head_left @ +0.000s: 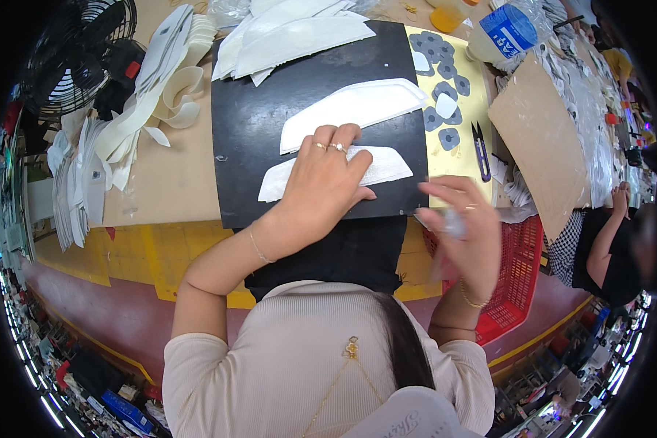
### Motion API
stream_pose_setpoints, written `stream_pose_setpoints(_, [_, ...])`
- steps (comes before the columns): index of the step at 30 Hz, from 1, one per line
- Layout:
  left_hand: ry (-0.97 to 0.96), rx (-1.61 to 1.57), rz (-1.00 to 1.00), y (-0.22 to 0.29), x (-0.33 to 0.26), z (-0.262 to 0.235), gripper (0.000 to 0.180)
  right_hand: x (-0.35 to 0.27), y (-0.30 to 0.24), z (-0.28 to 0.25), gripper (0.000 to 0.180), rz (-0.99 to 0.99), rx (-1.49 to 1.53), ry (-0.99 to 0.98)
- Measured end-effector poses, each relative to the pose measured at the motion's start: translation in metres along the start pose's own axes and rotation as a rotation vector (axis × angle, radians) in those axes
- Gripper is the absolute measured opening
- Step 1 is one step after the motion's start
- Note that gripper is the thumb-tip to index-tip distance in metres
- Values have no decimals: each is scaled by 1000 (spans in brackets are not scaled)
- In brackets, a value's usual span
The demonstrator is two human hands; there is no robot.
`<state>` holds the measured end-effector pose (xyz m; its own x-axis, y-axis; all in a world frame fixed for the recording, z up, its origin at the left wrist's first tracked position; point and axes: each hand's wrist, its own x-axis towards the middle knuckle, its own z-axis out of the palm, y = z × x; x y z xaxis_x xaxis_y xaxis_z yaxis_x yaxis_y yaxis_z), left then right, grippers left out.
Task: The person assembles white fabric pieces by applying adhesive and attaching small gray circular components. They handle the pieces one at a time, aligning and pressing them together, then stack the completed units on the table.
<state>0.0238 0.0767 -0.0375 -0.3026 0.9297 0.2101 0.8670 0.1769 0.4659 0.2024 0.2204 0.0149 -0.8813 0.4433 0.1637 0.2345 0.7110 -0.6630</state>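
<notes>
A long white sheet-like piece [387, 166] with slanted ends lies on a black mat [244, 124] in front of me. My left hand [321, 171] rests over its middle, fingers bent and thumb apart, pressing it down. Beyond it is a larger white piece [343, 111], which the fingertips reach at its near edge. My right hand [463, 230] is raised off the mat's near right corner and smeared by motion. A small whitish thing [454, 223] shows at its fingers, too blurred to name.
White pieces [299, 40] are piled at the mat's far edge. Right of it lie a yellow sheet [466, 157] with grey patches and purple-handled thread snips [482, 153]. A tub [500, 33], a brown board [540, 139], a red basket [515, 292] and a fan [80, 55] surround the workplace.
</notes>
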Motion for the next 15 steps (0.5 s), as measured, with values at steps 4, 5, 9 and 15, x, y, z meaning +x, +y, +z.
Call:
stream_pose_setpoints(4, [-81, 34, 4, -9, 4, -2, 30, -9, 13, 31, 25, 18, -43, -108])
stream_pose_setpoints(5, [-99, 25, 15, -11, 4, -1, 26, -10, 14, 33, 26, 41, -41, -146])
stream_pose_setpoints(9, [-68, 79, 97, -11, 1, -3, 15, -13, 15, 36, 29, 90, -21, -221])
stream_pose_setpoints(15, [9, 26, 104, -21, 1, -9, 9, -18, 19, 42, 40, 8, -141, -204])
